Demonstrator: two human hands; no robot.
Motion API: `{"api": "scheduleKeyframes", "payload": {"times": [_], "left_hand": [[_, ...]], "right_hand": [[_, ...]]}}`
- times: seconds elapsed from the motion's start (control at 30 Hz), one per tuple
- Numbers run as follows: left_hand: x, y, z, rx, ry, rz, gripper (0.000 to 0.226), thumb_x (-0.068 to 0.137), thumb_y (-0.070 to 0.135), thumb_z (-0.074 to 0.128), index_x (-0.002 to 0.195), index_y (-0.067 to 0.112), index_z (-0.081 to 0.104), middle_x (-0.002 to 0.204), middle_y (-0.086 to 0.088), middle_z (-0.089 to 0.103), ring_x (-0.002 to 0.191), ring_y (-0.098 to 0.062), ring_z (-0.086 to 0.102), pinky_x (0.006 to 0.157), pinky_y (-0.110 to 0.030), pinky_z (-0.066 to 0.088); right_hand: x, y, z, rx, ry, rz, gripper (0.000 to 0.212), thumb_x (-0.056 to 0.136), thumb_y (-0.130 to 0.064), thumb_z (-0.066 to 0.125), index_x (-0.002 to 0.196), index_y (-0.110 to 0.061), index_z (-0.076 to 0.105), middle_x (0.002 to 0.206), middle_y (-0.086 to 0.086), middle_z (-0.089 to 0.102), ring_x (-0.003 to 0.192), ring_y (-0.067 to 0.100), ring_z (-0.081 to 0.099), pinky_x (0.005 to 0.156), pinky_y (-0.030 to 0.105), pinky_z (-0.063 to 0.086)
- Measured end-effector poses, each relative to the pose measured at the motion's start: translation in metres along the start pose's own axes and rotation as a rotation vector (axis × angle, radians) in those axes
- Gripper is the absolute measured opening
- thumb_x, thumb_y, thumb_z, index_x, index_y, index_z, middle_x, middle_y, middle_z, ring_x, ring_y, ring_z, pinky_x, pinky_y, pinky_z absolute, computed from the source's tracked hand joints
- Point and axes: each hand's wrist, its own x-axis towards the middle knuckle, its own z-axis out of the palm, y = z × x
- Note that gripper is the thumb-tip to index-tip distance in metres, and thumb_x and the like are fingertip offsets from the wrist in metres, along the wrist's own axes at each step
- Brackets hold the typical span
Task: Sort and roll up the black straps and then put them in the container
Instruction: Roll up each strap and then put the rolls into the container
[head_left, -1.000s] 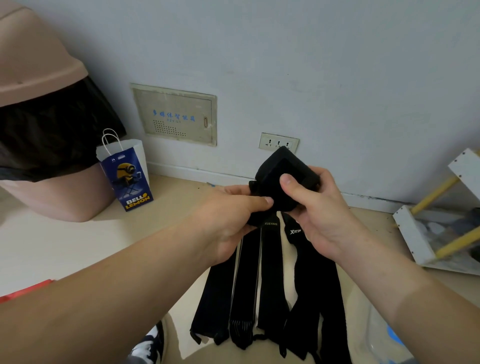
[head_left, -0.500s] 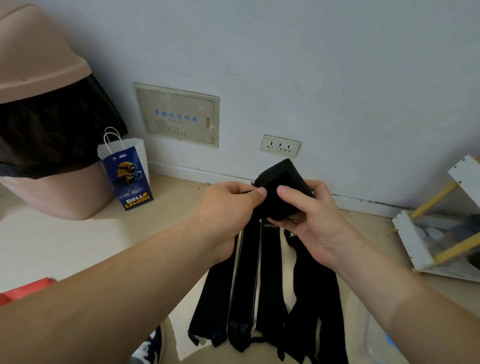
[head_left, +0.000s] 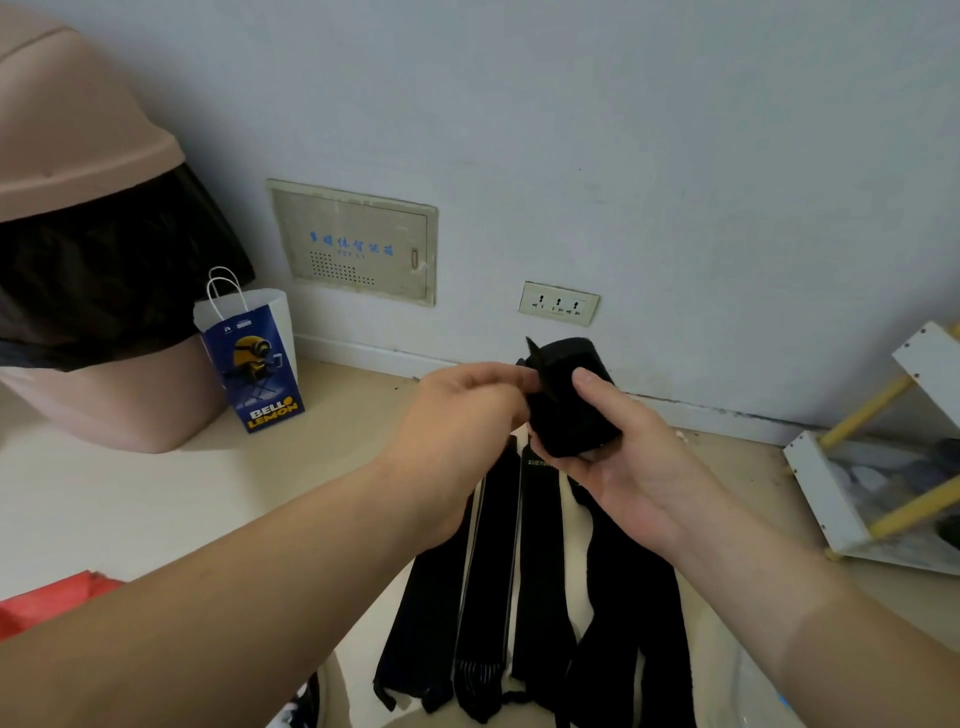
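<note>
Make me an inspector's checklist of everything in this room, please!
Surface: pale beige floor, with straps spread on it.
Job's things: rolled black fabric strap held up in both hands; flat black straps lying side by side on the floor beneath; no container plainly seen.
Clutter: blue and white paper gift bag beside a pink plastic bin with a black liner; red object at the left edge; white shelf frame with yellow bars at the right.
Grippers: left hand pinches the roll's loose end; right hand grips the roll, thumb on top.
Cables: nothing seen.
Surroundings: pale wall with a beige metal panel and a white triple socket.
</note>
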Motion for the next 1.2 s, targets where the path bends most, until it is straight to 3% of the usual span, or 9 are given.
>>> {"api": "scheduleKeyframes", "payload": {"times": [0.1, 0.17, 0.33, 0.5, 0.63, 0.9, 1.07, 1.13, 1.2], "left_hand": [[-0.002, -0.003, 0.003, 0.093, 0.035, 0.105, 0.02, 0.098, 0.006, 0.068, 0.096, 0.019, 0.082, 0.082, 0.004, 0.076, 0.067, 0.005, 0.066, 0.063, -0.008, 0.049], [-0.001, -0.004, 0.005, 0.091, 0.041, 0.135, 0.014, 0.096, 0.006, 0.072, 0.096, 0.017, 0.081, 0.079, 0.004, 0.077, 0.064, 0.006, 0.067, 0.06, -0.007, 0.049], [0.003, -0.004, 0.003, 0.079, 0.068, 0.175, 0.007, 0.089, 0.011, 0.082, 0.089, 0.017, 0.08, 0.078, -0.001, 0.075, 0.066, -0.005, 0.065, 0.061, -0.012, 0.051], [0.002, -0.001, 0.003, 0.049, 0.13, 0.221, 0.011, 0.088, 0.017, 0.084, 0.083, 0.016, 0.074, 0.072, 0.004, 0.07, 0.062, -0.002, 0.062, 0.057, -0.011, 0.048], [0.002, 0.0, 0.001, 0.06, 0.149, 0.197, 0.018, 0.087, 0.026, 0.085, 0.085, 0.014, 0.071, 0.069, 0.005, 0.064, 0.058, -0.002, 0.056, 0.053, -0.013, 0.044], [0.002, -0.006, 0.003, 0.163, 0.054, 0.155, 0.02, 0.09, 0.026, 0.08, 0.08, 0.017, 0.066, 0.067, 0.007, 0.06, 0.059, -0.005, 0.052, 0.056, -0.016, 0.043], [0.007, -0.002, -0.002, 0.06, 0.062, 0.076, 0.007, 0.091, 0.008, 0.069, 0.086, 0.012, 0.067, 0.073, -0.001, 0.064, 0.071, -0.016, 0.062, 0.083, -0.043, 0.061], [0.012, -0.003, -0.005, 0.02, 0.142, 0.019, 0.015, 0.095, -0.002, 0.057, 0.09, 0.011, 0.064, 0.072, -0.003, 0.062, 0.07, -0.02, 0.063, 0.09, -0.049, 0.063], [0.016, -0.005, -0.01, 0.028, 0.212, -0.045, 0.02, 0.097, -0.003, 0.05, 0.1, 0.01, 0.065, 0.08, -0.006, 0.063, 0.074, -0.023, 0.064, 0.093, -0.049, 0.063]], "right_hand": [[-0.002, 0.004, 0.004, -0.023, -0.027, 0.021, 0.078, 0.079, -0.032, 0.09, 0.142, 0.002, 0.056, 0.129, 0.023, 0.073, 0.114, 0.031, 0.075, 0.097, 0.047, 0.061], [-0.005, 0.007, 0.009, -0.033, -0.045, 0.033, 0.086, 0.079, -0.035, 0.09, 0.146, 0.002, 0.05, 0.134, 0.024, 0.07, 0.119, 0.033, 0.074, 0.1, 0.051, 0.06], [-0.011, 0.008, 0.018, -0.057, 0.012, -0.031, 0.049, 0.099, -0.037, 0.073, 0.131, -0.006, 0.052, 0.122, 0.019, 0.074, 0.106, 0.028, 0.079, 0.098, 0.056, 0.061], [-0.023, 0.001, 0.024, -0.093, -0.104, -0.062, 0.099, 0.077, -0.081, 0.065, 0.146, -0.01, 0.052, 0.139, 0.012, 0.07, 0.125, 0.025, 0.071, 0.103, 0.051, 0.059], [-0.028, 0.002, 0.029, -0.16, -0.052, -0.093, 0.084, 0.07, -0.057, 0.084, 0.128, -0.006, 0.053, 0.131, 0.019, 0.07, 0.112, 0.026, 0.077, 0.099, 0.052, 0.06], [-0.019, 0.0, 0.022, -0.079, 0.03, -0.067, 0.032, 0.093, -0.029, 0.077, 0.105, -0.01, 0.056, 0.099, 0.011, 0.075, 0.096, 0.024, 0.078, 0.085, 0.042, 0.064], [-0.012, -0.006, 0.01, 0.028, 0.046, 0.023, 0.062, 0.075, -0.021, 0.078, 0.13, 0.004, 0.066, 0.125, 0.023, 0.075, 0.112, 0.036, 0.075, 0.086, 0.044, 0.064], [-0.01, -0.009, 0.004, 0.054, 0.067, 0.03, 0.054, 0.07, -0.016, 0.076, 0.12, 0.004, 0.072, 0.119, 0.02, 0.078, 0.116, 0.04, 0.073, 0.097, 0.052, 0.061], [-0.009, -0.012, 0.001, 0.035, 0.087, 0.017, 0.021, 0.08, -0.005, 0.07, 0.099, 0.001, 0.076, 0.101, 0.017, 0.08, 0.109, 0.04, 0.074, 0.103, 0.058, 0.057]]}}
